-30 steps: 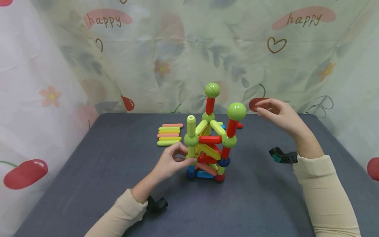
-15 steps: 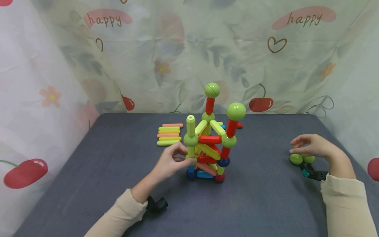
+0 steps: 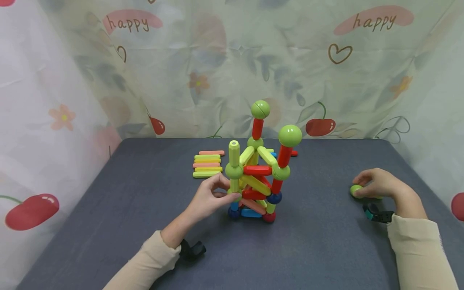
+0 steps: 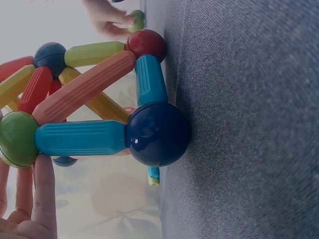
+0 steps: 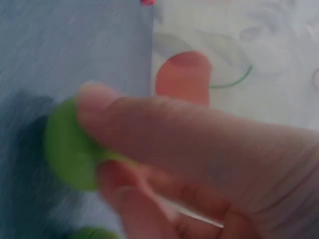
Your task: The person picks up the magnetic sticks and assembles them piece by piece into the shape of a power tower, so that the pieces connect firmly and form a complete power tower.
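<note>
**Ball Pickup**

The right hand clamps a green ball between thumb and fingers; a second ball lies just beside them. The left hand pinches a joint ball of the tower. Next move likely calls for lifting.

Glossy plastic balls, matt cloth

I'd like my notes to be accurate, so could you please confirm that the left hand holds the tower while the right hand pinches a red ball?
Not quite: the ball that the right hand pinches is green, not red, as the right wrist view shows. The left hand does hold the tower.
</note>
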A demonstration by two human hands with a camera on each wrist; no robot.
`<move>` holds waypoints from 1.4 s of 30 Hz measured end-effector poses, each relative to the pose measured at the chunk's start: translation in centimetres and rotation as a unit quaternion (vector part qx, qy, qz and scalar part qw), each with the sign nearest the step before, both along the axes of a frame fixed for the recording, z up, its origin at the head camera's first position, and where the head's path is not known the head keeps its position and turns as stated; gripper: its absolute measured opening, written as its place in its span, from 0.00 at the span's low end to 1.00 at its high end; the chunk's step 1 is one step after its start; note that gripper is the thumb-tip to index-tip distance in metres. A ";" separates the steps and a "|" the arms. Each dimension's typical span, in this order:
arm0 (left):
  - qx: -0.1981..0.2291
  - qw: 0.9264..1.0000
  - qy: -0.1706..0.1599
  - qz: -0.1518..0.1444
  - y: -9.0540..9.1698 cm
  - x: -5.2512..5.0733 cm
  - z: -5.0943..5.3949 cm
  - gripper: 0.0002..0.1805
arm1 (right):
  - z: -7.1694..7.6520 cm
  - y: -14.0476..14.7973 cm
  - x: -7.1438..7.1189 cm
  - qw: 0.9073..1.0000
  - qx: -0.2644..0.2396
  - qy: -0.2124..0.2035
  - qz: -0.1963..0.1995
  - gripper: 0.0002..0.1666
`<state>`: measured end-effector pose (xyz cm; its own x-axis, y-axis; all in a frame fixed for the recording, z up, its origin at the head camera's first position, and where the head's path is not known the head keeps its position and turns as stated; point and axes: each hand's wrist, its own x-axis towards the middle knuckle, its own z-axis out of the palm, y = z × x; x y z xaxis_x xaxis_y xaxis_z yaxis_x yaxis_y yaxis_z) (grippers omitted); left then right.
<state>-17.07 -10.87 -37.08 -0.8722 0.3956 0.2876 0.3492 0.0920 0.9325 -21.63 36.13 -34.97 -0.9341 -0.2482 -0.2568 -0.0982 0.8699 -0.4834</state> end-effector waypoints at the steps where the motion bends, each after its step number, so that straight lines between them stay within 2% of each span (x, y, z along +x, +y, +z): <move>1: 0.000 1.000 0.000 0.000 0.0 0.0 0.0 0.12 | 0.2 -0.3 0.0 1.000 -0.002 0.010 0.001 0.27; 5: 0.001 1.000 0.001 0.000 0.0 0.1 0.0 0.12 | 2.0 -2.1 0.2 0.997 -0.036 0.067 0.004 0.26; 7: 0.001 1.000 0.001 0.001 0.0 0.1 0.1 0.12 | 3.3 -3.3 0.6 0.992 -0.055 0.111 -0.002 0.25; 10: -0.001 1.000 0.000 0.003 0.0 0.1 0.1 0.12 | 5.4 -5.4 1.4 0.978 -0.100 0.180 -0.022 0.23; 12: -0.002 1.000 -0.001 0.004 0.0 0.1 0.1 0.12 | 6.8 -6.9 2.1 0.961 -0.153 0.227 -0.030 0.22; 14: -0.003 1.000 -0.002 0.006 0.1 0.1 0.1 0.12 | 8.2 -8.5 2.7 0.938 -0.218 0.268 -0.027 0.21; 15: -0.003 1.000 -0.002 0.007 0.1 0.1 0.1 0.12 | 8.8 -9.3 3.0 0.923 -0.257 0.285 -0.022 0.22; 16: -0.004 1.000 -0.002 0.009 0.1 0.1 0.1 0.11 | 9.5 -10.1 3.3 0.903 -0.308 0.299 -0.006 0.22; 19: -0.005 1.000 -0.002 0.013 0.2 0.1 0.0 0.11 | 11.3 -12.3 3.9 0.832 -0.443 0.329 0.049 0.23; 21: -0.005 1.000 -0.002 0.012 0.4 0.2 0.0 0.12 | 12.3 -13.8 4.4 0.785 -0.513 0.337 0.086 0.23; 22: -0.006 1.000 -0.002 0.011 0.6 0.2 -0.1 0.12 | 12.8 -14.6 4.7 0.766 -0.536 0.340 0.103 0.23; 23: -0.006 1.000 -0.002 0.009 0.7 0.3 -0.1 0.12 | 13.2 -15.4 5.0 0.756 -0.542 0.348 0.117 0.22; 25: -0.003 1.000 -0.002 0.003 1.1 0.4 -0.1 0.13 | 13.8 -17.0 5.8 0.746 -0.541 0.362 0.142 0.23; 26: -0.002 1.000 -0.002 0.001 1.3 0.5 -0.1 0.13 | 14.0 -17.9 6.2 0.748 -0.530 0.370 0.149 0.23; 27: -0.002 1.000 -0.001 0.000 1.5 0.6 -0.1 0.13 | 14.1 -18.7 6.5 0.755 -0.511 0.379 0.156 0.24; 29: 0.000 1.000 -0.003 -0.001 1.9 0.7 -0.1 0.13 | 14.3 -20.4 7.2 0.781 -0.454 0.396 0.163 0.26; 31: 0.001 1.000 -0.005 -0.001 2.2 0.9 -0.1 0.13 | 14.2 -21.9 7.6 0.803 -0.396 0.414 0.167 0.26; 33: 0.002 1.000 -0.007 0.000 2.6 1.2 -0.1 0.13 | 13.9 -23.0 7.7 0.817 -0.349 0.425 0.171 0.28; 36: 0.006 1.000 -0.010 0.001 3.1 1.6 0.0 0.13 | 13.5 -23.9 7.6 0.828 -0.321 0.426 0.174 0.28; 42: 0.006 1.000 -0.008 0.015 3.4 2.0 0.0 0.14 | 12.7 -24.0 7.7 0.846 -0.293 0.417 0.154 0.27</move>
<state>-15.09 -7.45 -37.09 -0.8881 0.3667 0.2772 0.3308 0.0911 0.9393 -13.98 12.10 -22.23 -0.5972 -0.3689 0.7122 -0.7968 0.3750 -0.4738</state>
